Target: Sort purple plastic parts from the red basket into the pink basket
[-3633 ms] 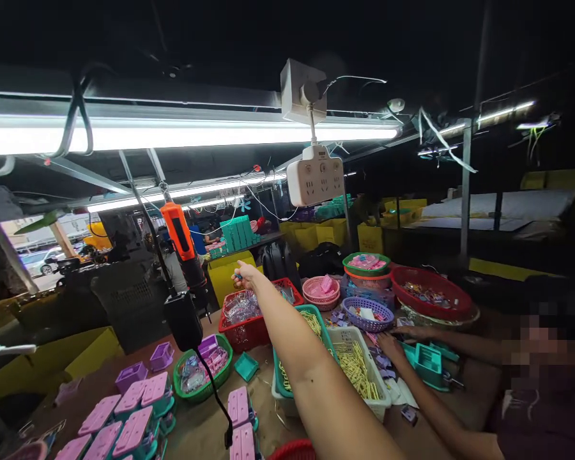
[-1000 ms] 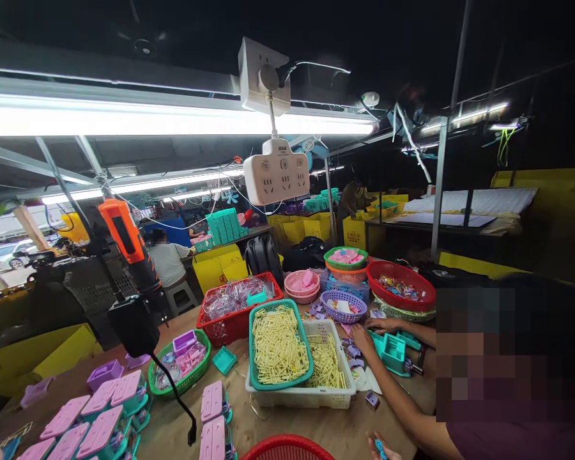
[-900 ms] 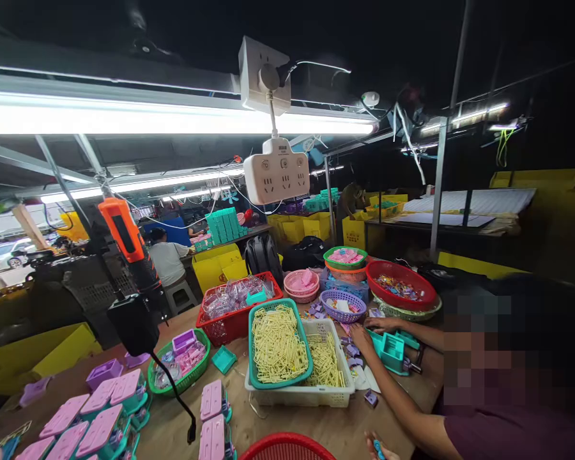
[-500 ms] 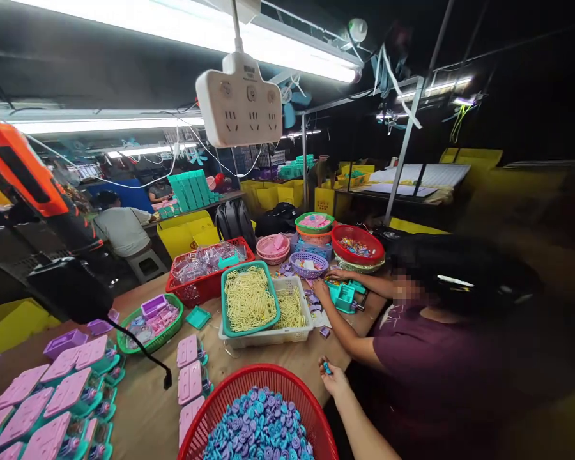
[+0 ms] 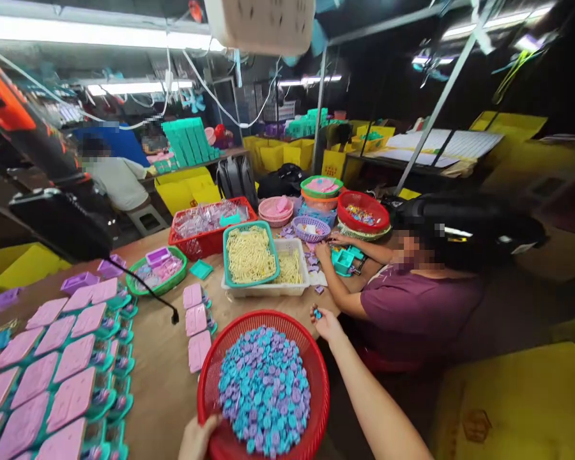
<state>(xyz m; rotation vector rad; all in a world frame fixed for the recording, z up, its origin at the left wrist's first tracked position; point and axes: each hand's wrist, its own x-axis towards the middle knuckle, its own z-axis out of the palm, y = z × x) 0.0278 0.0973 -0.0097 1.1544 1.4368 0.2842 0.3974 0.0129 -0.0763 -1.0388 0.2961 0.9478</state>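
A round red plastic basket full of small blue and purple spiral-patterned plastic pieces stands at the front of the table. At its lower left rim, my left hand grips the edge; most of that hand's fingers are hidden or cut off by the frame. Beyond the basket's right rim is my right hand, its fingers closed around a small blue piece. A short column of pink-topped boxes stands just left of the basket.
Rows of pink-and-teal boxes cover the left. A teal tray of pale yellow parts rests on a white crate. At right, a co-worker handles teal parts. A black cable hangs over the table.
The view has tipped downward, showing more of the basket. My left hand has come into sight on its rim. My right hand still holds the blue piece near the co-worker's arm.
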